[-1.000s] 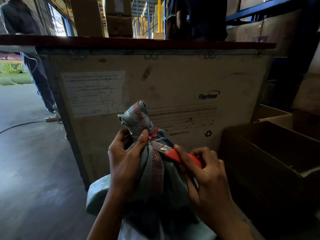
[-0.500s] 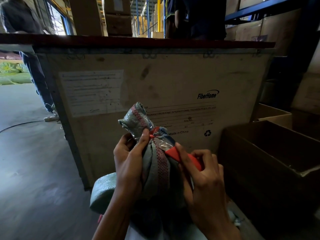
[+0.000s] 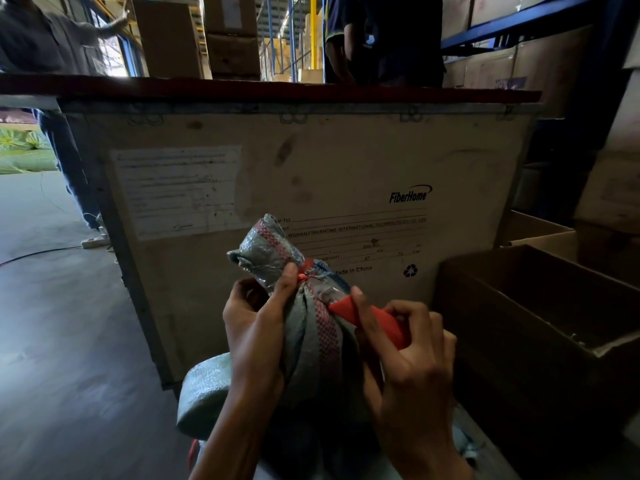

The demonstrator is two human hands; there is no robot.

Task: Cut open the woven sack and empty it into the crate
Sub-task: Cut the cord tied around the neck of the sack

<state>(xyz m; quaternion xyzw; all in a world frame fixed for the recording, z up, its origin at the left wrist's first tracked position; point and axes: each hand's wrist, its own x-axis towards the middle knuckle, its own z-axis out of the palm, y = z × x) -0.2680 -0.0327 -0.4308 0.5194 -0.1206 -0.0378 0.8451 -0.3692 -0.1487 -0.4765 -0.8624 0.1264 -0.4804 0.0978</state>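
Warehouse floor (image 3: 69,341); left hand (image 3: 256,327) grips sack (image 3: 311,341) neck, right hand (image 3: 412,368) grips red cutter (image 3: 374,322).

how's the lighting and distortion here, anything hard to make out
Head view: daylight from the left brightens the floor and wooden crate, the cardboard box at right sits in deep shadow; wide-angle distortion bows the crate's top edge; the woven sack, left hand and right hand look sharp, but the blade of the red cutter is hard to tell from the sack's shiny folds.

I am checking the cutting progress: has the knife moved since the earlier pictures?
No, not noticeably: the knife lies as far below and left of the recycling mark on the crate as before.
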